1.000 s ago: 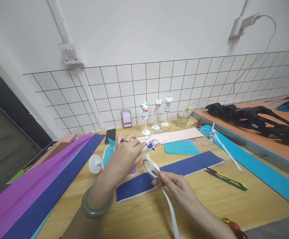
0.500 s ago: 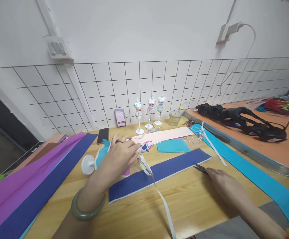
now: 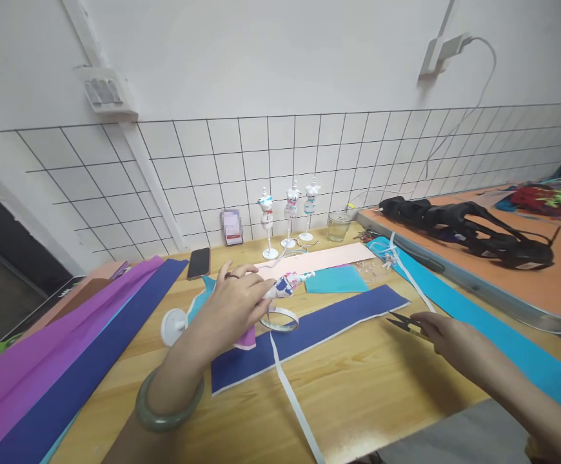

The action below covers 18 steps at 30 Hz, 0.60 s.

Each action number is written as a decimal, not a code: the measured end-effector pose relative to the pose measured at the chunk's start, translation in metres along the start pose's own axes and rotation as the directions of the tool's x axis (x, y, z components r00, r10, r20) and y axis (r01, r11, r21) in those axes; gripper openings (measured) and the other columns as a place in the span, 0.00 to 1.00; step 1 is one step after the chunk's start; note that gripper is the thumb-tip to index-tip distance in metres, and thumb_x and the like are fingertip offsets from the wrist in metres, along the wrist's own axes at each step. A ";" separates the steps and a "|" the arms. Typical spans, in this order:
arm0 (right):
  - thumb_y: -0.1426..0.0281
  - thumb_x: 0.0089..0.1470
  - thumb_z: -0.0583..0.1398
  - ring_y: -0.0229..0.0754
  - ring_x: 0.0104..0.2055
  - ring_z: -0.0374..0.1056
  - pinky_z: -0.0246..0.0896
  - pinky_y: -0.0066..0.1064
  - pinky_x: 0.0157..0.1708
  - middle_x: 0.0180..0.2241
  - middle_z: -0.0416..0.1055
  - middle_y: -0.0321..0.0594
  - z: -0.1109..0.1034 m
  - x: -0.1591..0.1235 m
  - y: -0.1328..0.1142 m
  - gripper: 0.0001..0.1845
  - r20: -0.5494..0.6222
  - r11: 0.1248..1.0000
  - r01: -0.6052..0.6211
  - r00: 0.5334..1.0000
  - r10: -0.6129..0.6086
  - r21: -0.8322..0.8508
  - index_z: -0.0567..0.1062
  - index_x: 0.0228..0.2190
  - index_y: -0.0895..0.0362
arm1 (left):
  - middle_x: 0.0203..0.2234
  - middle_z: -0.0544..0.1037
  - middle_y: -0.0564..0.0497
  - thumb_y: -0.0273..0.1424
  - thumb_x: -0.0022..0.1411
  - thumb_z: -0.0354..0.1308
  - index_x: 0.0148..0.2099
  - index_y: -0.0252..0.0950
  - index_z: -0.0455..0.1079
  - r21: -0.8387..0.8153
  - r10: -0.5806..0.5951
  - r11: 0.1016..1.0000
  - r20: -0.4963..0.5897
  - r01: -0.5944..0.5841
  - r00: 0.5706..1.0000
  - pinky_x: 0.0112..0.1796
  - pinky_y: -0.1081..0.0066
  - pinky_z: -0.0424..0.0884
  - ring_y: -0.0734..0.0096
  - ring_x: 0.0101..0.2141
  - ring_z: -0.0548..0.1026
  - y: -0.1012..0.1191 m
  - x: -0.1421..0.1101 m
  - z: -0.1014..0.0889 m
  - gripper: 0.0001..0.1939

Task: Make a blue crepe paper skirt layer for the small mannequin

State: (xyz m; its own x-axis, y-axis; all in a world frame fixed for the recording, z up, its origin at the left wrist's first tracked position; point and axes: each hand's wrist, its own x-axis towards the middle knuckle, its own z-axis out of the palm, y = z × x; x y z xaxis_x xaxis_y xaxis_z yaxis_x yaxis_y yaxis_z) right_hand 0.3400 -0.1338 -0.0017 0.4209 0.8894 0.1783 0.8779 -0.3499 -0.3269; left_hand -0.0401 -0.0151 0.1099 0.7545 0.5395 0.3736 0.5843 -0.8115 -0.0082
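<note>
White ribbon (image 3: 287, 386), trailing between the hands: narrow, limp; likely light, pinched by its edges. Navy strip (image 3: 322, 327), beneath it: flat, apparently soft. Snips (image 3: 412, 327), held in the right hand (image 3: 449, 336), points parted: stiff; take by handles. Dress-form figurine (image 3: 286, 285), tilted over, gripped by the left hand (image 3: 236, 298): probably light, rigid; hold its torso. Beyond both hands: three upright figurines (image 3: 292, 203).

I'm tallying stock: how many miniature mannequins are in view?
4: the left mannequin, middle mannequin and right mannequin stand upright at the back; the left hand holds a fourth mannequin sideways. No others show.
</note>
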 end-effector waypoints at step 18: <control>0.53 0.48 0.61 0.26 0.15 0.44 0.33 0.24 0.15 0.21 0.64 0.29 -0.026 0.007 -0.162 0.23 0.519 0.562 -0.228 0.735 -0.435 0.795 0.62 0.38 0.55 | 0.36 0.76 0.52 0.30 0.64 0.47 0.51 0.43 0.67 -0.033 0.025 0.999 0.089 -0.022 0.996 0.54 0.51 0.50 0.60 0.50 0.64 0.013 0.002 -0.005 0.14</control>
State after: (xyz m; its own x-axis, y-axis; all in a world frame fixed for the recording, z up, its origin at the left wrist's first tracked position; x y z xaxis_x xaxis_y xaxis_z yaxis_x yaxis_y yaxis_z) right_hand 0.2069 -0.0785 0.0760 -0.1913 0.9592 -0.2083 0.2161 -0.1658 -0.9622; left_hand -0.0329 -0.0263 0.1154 0.7922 0.5372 0.2894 0.5575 -0.8300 0.0147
